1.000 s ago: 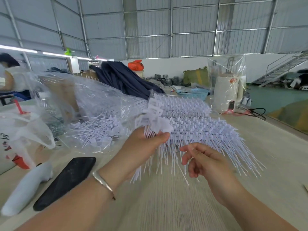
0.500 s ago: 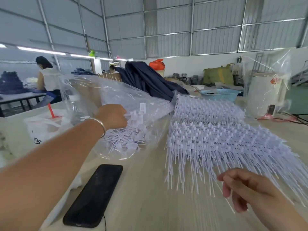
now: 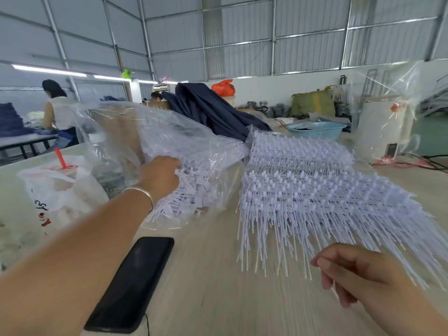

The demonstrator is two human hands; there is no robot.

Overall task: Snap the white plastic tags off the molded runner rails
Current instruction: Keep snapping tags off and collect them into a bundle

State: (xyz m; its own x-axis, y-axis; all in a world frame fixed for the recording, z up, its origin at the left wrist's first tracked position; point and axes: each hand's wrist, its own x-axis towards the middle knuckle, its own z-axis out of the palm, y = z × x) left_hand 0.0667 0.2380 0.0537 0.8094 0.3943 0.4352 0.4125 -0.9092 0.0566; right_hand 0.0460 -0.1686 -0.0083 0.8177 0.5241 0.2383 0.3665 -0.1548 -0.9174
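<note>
The step in hand looks like dropping snapped-off tags [image 3: 194,190] into the clear bag [image 3: 155,141], left of the stacked runner rails [image 3: 315,197]. The left hand [image 3: 161,177] is at the bag mouth; whether it grips tags I cannot tell. The right hand [image 3: 358,275], loosely curled and holding nothing, hovers just before the rails. Next, both hands need a fresh rail.

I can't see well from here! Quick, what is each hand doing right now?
Left hand: reaching into the clear plastic bag, on the loose white tags; grip cannot be told.
Right hand: fingers loosely curled, holding nothing.
</note>
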